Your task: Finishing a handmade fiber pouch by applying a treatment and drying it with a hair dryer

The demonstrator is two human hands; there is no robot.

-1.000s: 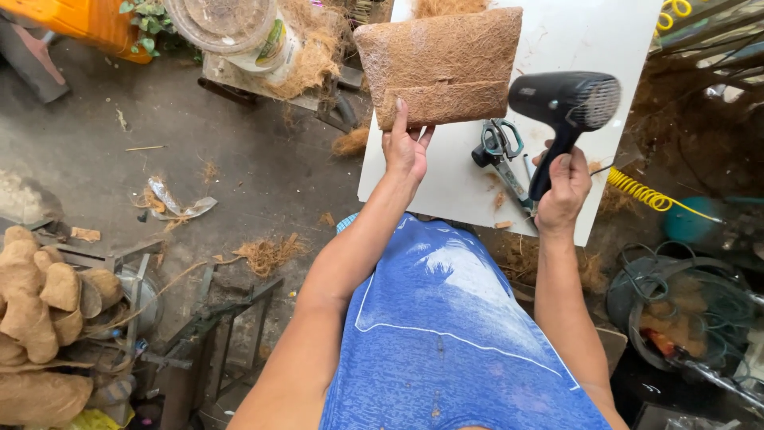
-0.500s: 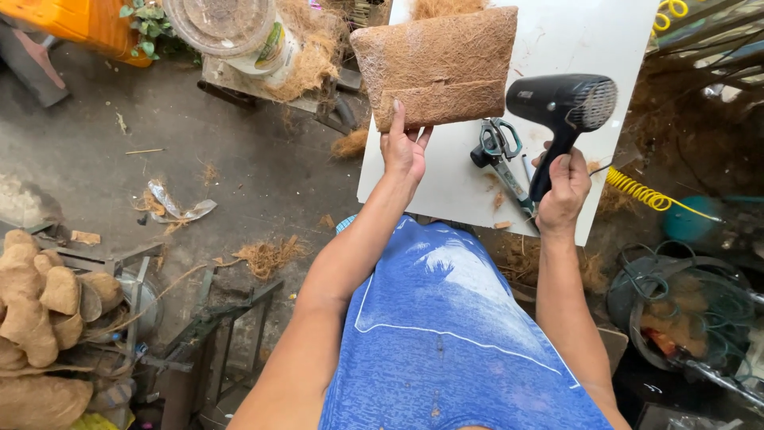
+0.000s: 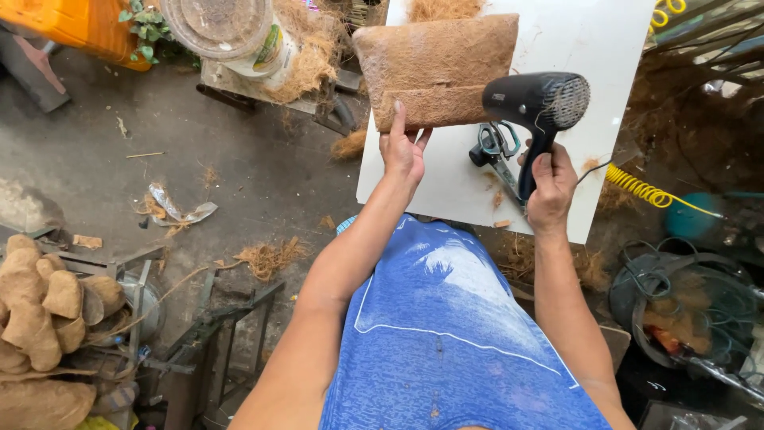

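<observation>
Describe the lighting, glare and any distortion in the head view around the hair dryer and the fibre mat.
Head view: soft daylight, no hard shadows; the white board is bright, nearly washed out; the coir mat and black hair dryer in the right hand are sharp; wide-angle lens stretches the forearms; the left hand is in focus; the right-edge clutter is dim.

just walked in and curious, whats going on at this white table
A person in blue clothes works at a white table top. Their right hand grips the handle of a black hair dryer, its nozzle turned toward a brown, pillow-shaped coconut-fibre pad. The left hand touches the pad's near edge, its fingers resting on it. Scissors with teal handles lie on the table beside the dryer.
</observation>
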